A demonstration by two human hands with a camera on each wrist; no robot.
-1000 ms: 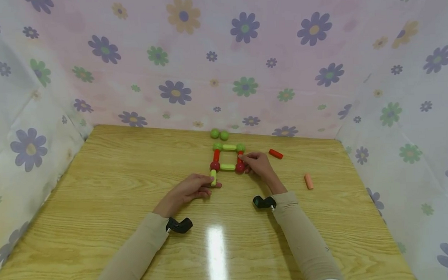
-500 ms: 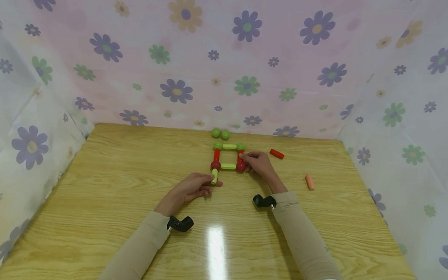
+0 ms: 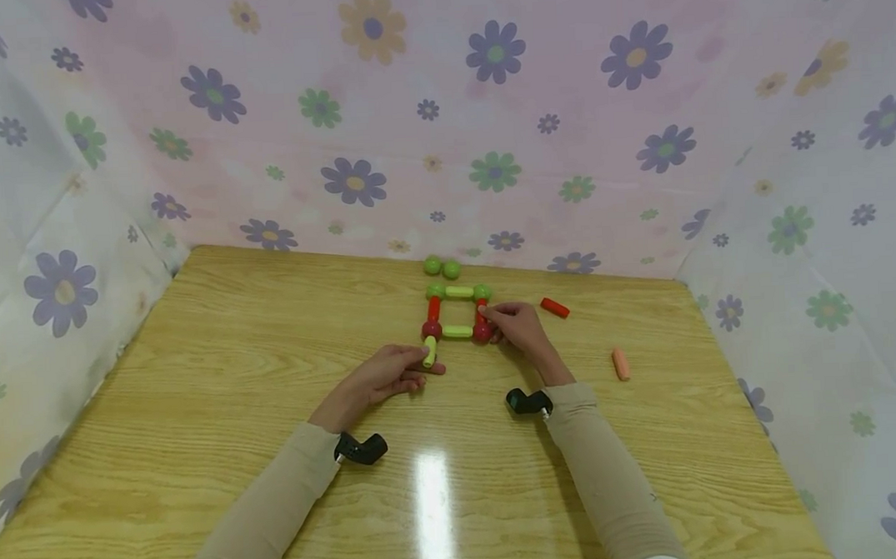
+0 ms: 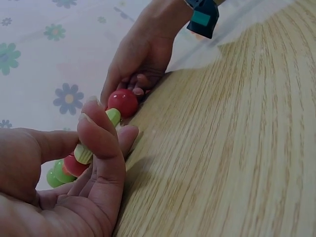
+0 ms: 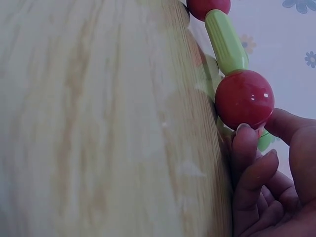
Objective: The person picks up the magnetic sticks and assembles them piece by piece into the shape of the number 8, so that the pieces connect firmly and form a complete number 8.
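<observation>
A square of toy building rods and balls lies on the table, with green balls [image 3: 482, 293] at its far corners and red balls [image 3: 482, 333] at its near ones. Yellow-green rods [image 3: 458, 332] form its near and far sides, red rods [image 3: 434, 309] the other two. My left hand [image 3: 377, 376] pinches another yellow-green rod [image 4: 84, 154] between thumb and fingers, its far end right at the near-left red ball [image 3: 431, 330]. My right hand [image 3: 521, 328] grips the right-hand red rod beside the near-right red ball [image 5: 245, 98]; fingers partly hide that rod.
Two loose green balls [image 3: 442, 268] sit behind the square, near the flowered cloth [image 3: 441, 130] at the table's back. A loose red rod [image 3: 554, 307] and an orange rod [image 3: 620, 364] lie to the right on the wooden table [image 3: 270, 321].
The yellow-green rod in my left hand has tilted slightly, its near end swinging a little right and its far end staying by the red ball. My right hand keeps its hold on the square.
</observation>
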